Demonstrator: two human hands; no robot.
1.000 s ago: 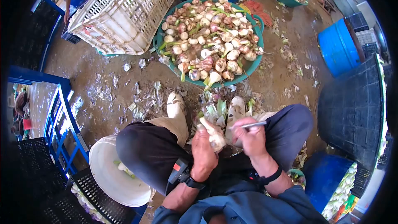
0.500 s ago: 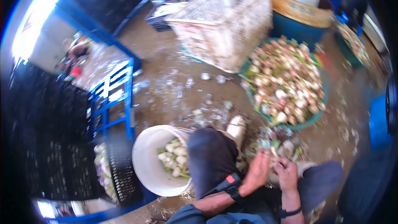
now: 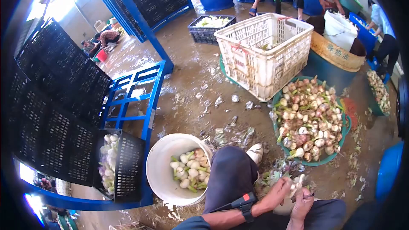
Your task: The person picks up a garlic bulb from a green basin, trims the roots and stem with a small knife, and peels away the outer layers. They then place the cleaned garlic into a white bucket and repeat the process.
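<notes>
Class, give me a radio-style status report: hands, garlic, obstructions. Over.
Left hand pinching a garlic bulb. Right hand gripping a thin tool, close beside it. Nothing seen blocking the hands; peelings litter the wet floor. Over.

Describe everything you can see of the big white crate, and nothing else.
The white crate is a rectangular, open-topped box, apparently plastic, with many slots through its walls. Brown grime stains it, and red marks show on one side. It sits upright, its near corner beside the green tub of bulbs; whether they touch is unclear. A green edge shows at its lower left. Some pale scraps are visible inside.
</notes>
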